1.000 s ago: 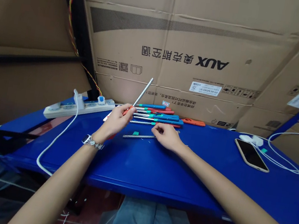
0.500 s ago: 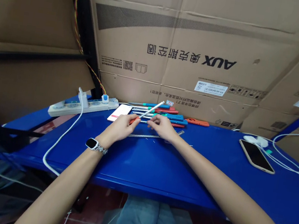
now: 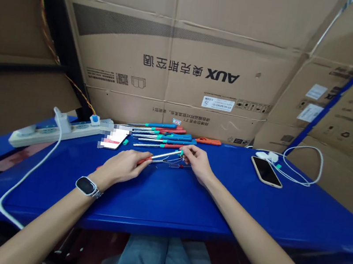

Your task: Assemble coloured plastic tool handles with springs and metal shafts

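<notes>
My left hand is closed round the red handle of a long-necked lighter, whose metal tube points right and slightly up. At the tube's far end my right hand pinches a small teal piece between thumb and fingers. A thin pale wire loops under the tube, close to the right fingers. Below lies a small screwdriver with a clear purplish handle, partly hidden by the right hand. Behind both hands, several similar lighters with blue or red handles lie in a row.
A loose teal piece lies beside a lit phone. An orange handle is by the cardboard wall. Left stands a power strip with a white cable; right, a dark-screened phone and charging cable.
The view has turned to the right. The lighter has tipped from steep to nearly level, and my right hand has moved to its tube end with the teal piece there.
</notes>
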`<state>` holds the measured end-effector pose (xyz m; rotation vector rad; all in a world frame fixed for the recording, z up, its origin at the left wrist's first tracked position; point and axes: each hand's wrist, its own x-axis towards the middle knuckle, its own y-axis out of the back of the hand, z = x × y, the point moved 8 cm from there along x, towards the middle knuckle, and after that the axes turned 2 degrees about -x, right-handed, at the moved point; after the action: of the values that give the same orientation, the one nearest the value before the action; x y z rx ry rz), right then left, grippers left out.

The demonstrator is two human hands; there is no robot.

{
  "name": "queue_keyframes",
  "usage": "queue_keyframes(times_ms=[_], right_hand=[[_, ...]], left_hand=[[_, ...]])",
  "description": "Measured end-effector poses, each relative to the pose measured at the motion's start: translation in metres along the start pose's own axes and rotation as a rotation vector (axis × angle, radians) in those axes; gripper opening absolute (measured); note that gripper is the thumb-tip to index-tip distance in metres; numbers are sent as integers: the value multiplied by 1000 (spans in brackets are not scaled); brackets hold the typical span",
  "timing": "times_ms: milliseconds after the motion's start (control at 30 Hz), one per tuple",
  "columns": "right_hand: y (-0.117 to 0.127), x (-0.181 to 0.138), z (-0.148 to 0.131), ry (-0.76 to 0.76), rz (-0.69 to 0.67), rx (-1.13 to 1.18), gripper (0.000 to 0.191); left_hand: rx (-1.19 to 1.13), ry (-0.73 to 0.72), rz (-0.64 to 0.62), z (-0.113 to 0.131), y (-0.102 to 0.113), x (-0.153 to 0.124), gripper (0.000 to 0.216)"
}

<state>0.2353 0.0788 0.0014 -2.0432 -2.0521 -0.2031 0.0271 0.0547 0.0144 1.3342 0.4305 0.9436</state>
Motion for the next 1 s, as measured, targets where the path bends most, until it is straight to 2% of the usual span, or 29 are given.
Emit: queue_keyframes(times_ms=[300, 500, 667, 767, 833, 1000], right_hand=[[-3, 0, 4, -28, -87, 26, 40], [-4, -2, 10, -112, -98, 104, 42], [-25, -11, 12, -170, -108, 87, 43], [-40, -16, 13, -165, -60, 202, 40], [-55, -19, 16, -177, -107, 182, 41], [-70, -23, 13, -100, -129, 87, 40]], left_hand=[[32, -36, -27, 2, -3, -3, 37], [97, -31, -47, 4, -6, -4, 35], [85, -54, -40, 11, -10, -1, 34], [35, -37, -3, 16, -8, 1, 32], [7, -15, 10, 19, -7, 2, 30], [-9, 41, 20, 25, -4, 2, 61]])
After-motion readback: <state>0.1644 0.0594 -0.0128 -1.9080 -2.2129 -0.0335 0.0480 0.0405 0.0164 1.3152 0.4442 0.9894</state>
